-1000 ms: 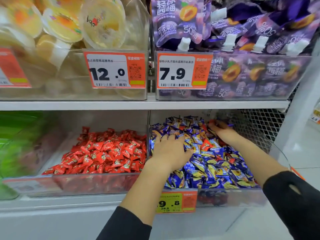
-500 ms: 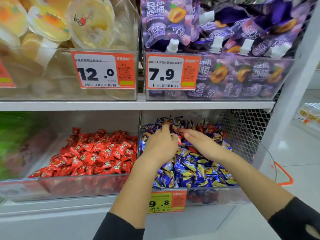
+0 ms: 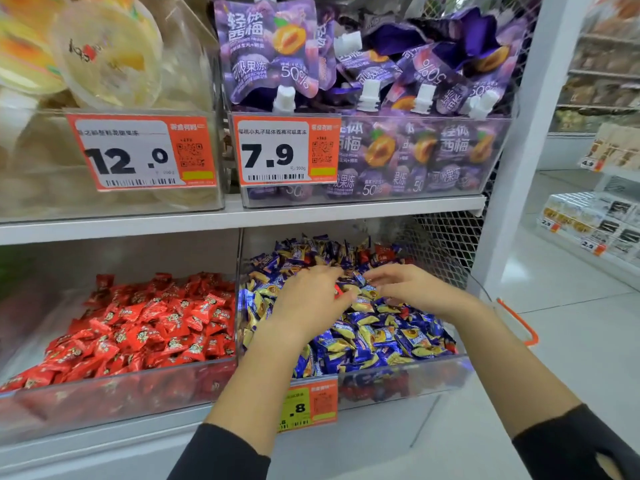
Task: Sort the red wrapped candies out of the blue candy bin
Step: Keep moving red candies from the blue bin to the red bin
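Both hands reach into the blue candy bin [image 3: 398, 375] on the lower shelf. Left hand [image 3: 308, 303] lies knuckles-up on the pile, fingers curled toward a sliver of red wrapped candy [image 3: 336, 291] at its fingertips; whether it actually pinches that piece I cannot tell, since the hand covers most of it. Right hand [image 3: 408, 289] rests just beside it, fingers loosely spread over the blue wrappers, nothing visibly held.

Starting at the left, a clear bin of red candies [image 3: 145, 327] sits against the blue bin, sharing a transparent wall. More red wrappers show at the back of the blue bin [image 3: 384, 251] and near its right front corner, half buried. A price tag [image 3: 308, 405] on the blue bin's front is partly covered by the left forearm. Wire mesh [image 3: 446, 240] closes the bin's right side. Right of the white upright [image 3: 512, 140], open floor [image 3: 571, 327] runs alongside blurred shelves.
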The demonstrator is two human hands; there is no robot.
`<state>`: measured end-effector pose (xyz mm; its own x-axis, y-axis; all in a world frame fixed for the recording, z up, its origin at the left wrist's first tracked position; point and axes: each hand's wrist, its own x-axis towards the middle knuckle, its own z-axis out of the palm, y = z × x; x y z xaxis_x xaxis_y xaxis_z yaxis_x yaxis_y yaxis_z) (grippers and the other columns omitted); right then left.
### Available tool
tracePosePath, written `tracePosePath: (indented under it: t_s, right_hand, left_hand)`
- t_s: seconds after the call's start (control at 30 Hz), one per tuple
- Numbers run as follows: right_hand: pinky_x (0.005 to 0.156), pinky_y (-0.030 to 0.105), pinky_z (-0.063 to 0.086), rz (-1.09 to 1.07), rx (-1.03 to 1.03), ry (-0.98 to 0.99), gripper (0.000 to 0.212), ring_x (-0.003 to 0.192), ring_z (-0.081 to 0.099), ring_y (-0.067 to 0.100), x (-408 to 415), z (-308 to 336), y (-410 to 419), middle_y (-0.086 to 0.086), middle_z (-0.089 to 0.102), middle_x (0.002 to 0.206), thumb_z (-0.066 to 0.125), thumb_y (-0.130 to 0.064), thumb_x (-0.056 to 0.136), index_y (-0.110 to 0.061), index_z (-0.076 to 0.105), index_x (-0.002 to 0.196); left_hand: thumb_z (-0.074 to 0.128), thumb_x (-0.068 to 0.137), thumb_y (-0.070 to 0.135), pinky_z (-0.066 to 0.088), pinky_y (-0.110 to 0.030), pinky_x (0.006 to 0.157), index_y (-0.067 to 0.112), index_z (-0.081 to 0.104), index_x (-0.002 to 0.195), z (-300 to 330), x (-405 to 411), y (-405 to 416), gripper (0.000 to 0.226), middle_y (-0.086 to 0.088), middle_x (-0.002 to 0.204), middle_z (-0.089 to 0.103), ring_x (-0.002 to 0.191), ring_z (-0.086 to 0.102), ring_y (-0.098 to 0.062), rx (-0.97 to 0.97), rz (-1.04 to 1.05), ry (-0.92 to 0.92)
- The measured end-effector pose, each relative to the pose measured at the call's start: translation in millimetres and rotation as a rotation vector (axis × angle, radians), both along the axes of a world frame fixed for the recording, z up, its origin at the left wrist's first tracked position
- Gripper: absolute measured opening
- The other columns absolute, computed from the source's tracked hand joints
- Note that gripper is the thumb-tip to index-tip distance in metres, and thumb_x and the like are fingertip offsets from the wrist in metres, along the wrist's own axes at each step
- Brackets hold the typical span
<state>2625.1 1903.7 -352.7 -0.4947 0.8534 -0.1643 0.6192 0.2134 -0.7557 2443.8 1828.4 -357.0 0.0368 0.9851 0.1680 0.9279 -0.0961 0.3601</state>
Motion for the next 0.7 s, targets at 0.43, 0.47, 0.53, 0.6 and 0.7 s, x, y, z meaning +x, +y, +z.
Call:
tracePosePath:
  t_s: [0.43, 0.47, 0.53, 0.6, 0.7]
  right_hand:
    - [0.104, 0.031, 0.035, -0.074, -0.021, -0.398, 0.076, 0.135, 0.04, 0.024, 21, -12, 19, 0.006, 0.029, 0.155, 0.064, -0.023, 0.09, -0.017, 0.02, 0.152]
    - [0.107, 0.034, 0.036, -0.096, -0.021, -0.43, 0.081, 0.135, 0.04, 0.026, 18, -15, 20, 0.008, 0.028, 0.155, 0.062, -0.026, 0.09, -0.015, 0.012, 0.154]
    - [0.103, 0.04, 0.042, -0.139, -0.048, -0.45, 0.084, 0.127, 0.049, 0.027, 14, -22, 24, 0.013, 0.037, 0.149, 0.058, -0.029, 0.092, -0.012, 0.004, 0.154]
    - [0.087, 0.037, 0.048, -0.194, -0.074, -0.342, 0.077, 0.104, 0.06, 0.024, 12, -23, 29, 0.014, 0.052, 0.133, 0.055, -0.027, 0.092, -0.011, 0.011, 0.153]
    - [0.078, 0.032, 0.044, -0.332, 0.091, -0.192, 0.045, 0.092, 0.056, 0.024, 11, -12, 45, 0.013, 0.059, 0.115, 0.048, -0.026, 0.095, -0.009, 0.046, 0.136]
  left_hand:
    - [0.04, 0.102, 0.02, 0.042, -0.027, 0.083, 0.02, 0.059, 0.128, -2, -11, 3, 0.032, -0.005, 0.126, 0.06, 0.104, 0.058, -0.019, 0.025, 0.058, -0.145]
    - [0.039, 0.102, 0.019, 0.043, -0.028, 0.086, 0.02, 0.058, 0.128, -2, -10, 3, 0.032, -0.005, 0.127, 0.059, 0.108, 0.057, -0.02, 0.028, 0.066, -0.135]
    - [0.038, 0.102, 0.018, 0.043, -0.031, 0.091, 0.019, 0.057, 0.129, -3, -9, 2, 0.033, -0.005, 0.127, 0.059, 0.112, 0.055, -0.021, 0.033, 0.07, -0.113]
    - [0.038, 0.102, 0.018, 0.041, -0.03, 0.093, 0.019, 0.057, 0.129, -4, -10, 2, 0.033, -0.004, 0.127, 0.059, 0.114, 0.054, -0.02, 0.034, 0.064, -0.116]
    - [0.038, 0.103, 0.018, 0.04, -0.025, 0.088, 0.021, 0.057, 0.13, -7, -12, 3, 0.034, -0.003, 0.127, 0.059, 0.113, 0.054, -0.018, 0.05, 0.06, -0.135]
